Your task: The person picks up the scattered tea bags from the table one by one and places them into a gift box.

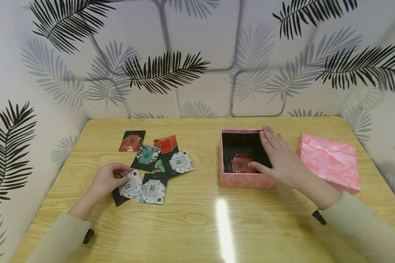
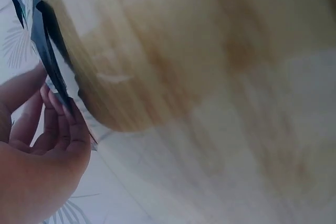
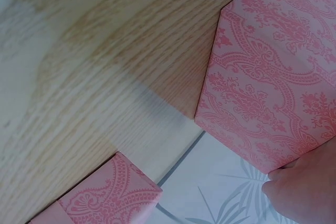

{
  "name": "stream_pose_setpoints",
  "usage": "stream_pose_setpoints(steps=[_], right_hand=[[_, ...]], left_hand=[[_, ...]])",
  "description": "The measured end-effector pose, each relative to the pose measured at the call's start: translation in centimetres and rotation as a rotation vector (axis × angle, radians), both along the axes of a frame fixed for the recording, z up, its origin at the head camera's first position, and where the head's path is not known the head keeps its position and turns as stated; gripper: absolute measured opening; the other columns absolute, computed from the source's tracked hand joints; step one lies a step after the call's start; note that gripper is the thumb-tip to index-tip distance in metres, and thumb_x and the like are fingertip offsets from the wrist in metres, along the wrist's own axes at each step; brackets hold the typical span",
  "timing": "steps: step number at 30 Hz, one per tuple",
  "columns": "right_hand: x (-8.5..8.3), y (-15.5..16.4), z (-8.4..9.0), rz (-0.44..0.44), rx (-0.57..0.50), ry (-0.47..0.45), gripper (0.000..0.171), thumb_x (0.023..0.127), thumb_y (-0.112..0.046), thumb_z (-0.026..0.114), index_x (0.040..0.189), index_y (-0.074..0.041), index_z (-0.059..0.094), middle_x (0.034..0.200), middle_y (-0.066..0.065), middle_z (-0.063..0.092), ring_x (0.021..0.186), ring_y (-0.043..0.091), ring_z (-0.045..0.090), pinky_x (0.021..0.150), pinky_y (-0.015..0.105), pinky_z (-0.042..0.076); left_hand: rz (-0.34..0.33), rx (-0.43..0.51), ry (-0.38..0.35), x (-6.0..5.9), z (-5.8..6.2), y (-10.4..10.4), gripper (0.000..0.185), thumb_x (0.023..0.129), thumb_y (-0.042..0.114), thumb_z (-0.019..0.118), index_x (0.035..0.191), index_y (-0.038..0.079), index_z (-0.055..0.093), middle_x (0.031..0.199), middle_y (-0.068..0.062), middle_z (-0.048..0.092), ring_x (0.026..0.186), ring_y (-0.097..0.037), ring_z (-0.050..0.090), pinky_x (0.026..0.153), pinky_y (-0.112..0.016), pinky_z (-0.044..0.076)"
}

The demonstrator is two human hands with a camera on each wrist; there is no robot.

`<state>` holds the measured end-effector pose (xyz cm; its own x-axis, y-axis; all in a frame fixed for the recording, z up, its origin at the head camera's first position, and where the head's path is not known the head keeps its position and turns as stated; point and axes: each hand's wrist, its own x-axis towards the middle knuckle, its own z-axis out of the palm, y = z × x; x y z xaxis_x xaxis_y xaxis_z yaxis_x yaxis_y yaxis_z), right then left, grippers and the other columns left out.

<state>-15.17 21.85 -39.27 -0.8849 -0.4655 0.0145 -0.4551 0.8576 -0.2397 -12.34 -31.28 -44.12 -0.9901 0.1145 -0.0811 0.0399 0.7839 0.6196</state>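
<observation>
My left hand (image 1: pixel 109 178) curls its fingers round a black-and-white sachet (image 1: pixel 129 186) lying on the wooden table (image 1: pixel 191 223); the left wrist view shows the fingers (image 2: pixel 58 124) on the sachet's dark edge (image 2: pixel 47 56). Several more sachets (image 1: pixel 158 155) lie spread beside it, red, teal and white-patterned. My right hand (image 1: pixel 278 159) lies with straight fingers over the right rim of an open pink box (image 1: pixel 241 180), its thumb dipping inside near a red sachet (image 1: pixel 241 164) on the black floor. In the right wrist view the pink patterned box wall (image 3: pixel 268 77) fills the right side.
The pink lid with a bow (image 1: pixel 329 160) lies right of the box, and its corner (image 3: pixel 113 195) shows in the right wrist view. Leaf-patterned walls (image 1: pixel 197 65) close in the table's back and sides. A glare streak (image 1: pixel 224 230) marks the front middle.
</observation>
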Motion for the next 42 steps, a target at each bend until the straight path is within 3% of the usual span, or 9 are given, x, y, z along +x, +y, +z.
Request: stream_pose_setpoints(steps=[9,16,22,26,33,37,42], right_hand=[[0.3,0.1,-0.2,-0.004,-0.002,-0.007,0.101,0.104,-0.053,0.062,0.167,0.008,0.012,0.177,0.026,0.004,0.166,0.043,0.005,0.135,0.057,0.011],[0.3,0.1,-0.3,-0.004,-0.001,-0.008,0.102,0.104,-0.054,0.061,0.167,0.008,0.011,0.177,0.026,0.004,0.166,0.043,0.005,0.135,0.057,0.011],[0.4,0.1,-0.3,-0.008,-0.004,-0.014,0.101,0.104,-0.052,0.062,0.167,0.008,0.011,0.177,0.026,0.004,0.166,0.043,0.004,0.135,0.058,0.011],[0.3,0.1,-0.3,-0.009,-0.006,-0.011,0.1,0.104,-0.051,0.063,0.167,0.008,0.011,0.177,0.026,0.004,0.166,0.043,0.005,0.135,0.058,0.011],[0.0,0.1,-0.4,0.002,-0.004,0.001,0.101,0.105,-0.054,0.06,0.166,0.009,0.011,0.177,0.026,0.004,0.166,0.044,0.005,0.135,0.058,0.011],[-0.1,0.1,-0.2,0.004,0.004,-0.002,0.101,0.105,-0.055,0.06,0.167,0.008,0.01,0.177,0.027,0.004,0.166,0.044,0.004,0.135,0.059,0.011],[-0.2,0.1,-0.1,0.008,0.007,-0.001,0.101,0.105,-0.054,0.06,0.167,0.008,0.01,0.177,0.027,0.005,0.166,0.044,0.005,0.135,0.059,0.012]], left_hand=[[0.053,0.031,0.028,0.1,0.0,-0.2,0.014,0.095,0.0,0.077,0.108,-0.004,0.079,0.1,-0.021,0.079,0.084,-0.015,0.07,0.068,-0.016,0.054],[0.1,0.133,-0.044,0.0,0.0,-0.5,0.016,0.097,0.001,0.075,0.11,-0.008,0.075,0.104,-0.021,0.078,0.077,0.003,0.063,0.068,-0.015,0.054],[0.122,0.205,-0.122,-0.1,0.5,-0.5,0.022,0.097,0.007,0.077,0.112,-0.008,0.075,0.104,-0.011,0.079,0.08,0.007,0.064,0.072,-0.015,0.055],[0.116,0.232,-0.177,-0.1,1.5,-0.5,0.026,0.099,0.011,0.076,0.115,-0.009,0.074,0.104,-0.004,0.079,0.083,0.007,0.064,0.075,-0.015,0.057],[0.118,0.391,-0.289,-0.3,3.9,-0.6,0.032,0.104,0.012,0.068,0.124,-0.013,0.068,0.097,0.014,0.071,0.088,0.006,0.067,0.082,-0.016,0.06],[0.156,0.452,-0.322,-0.7,5.1,0.0,0.03,0.105,0.016,0.068,0.125,-0.006,0.069,0.098,0.017,0.068,0.089,0.006,0.068,0.084,-0.015,0.06],[0.181,0.552,-0.32,-1.5,6.5,1.2,0.015,0.103,0.015,0.07,0.115,0.006,0.073,0.098,0.015,0.068,0.087,0.003,0.07,0.083,-0.015,0.06]])
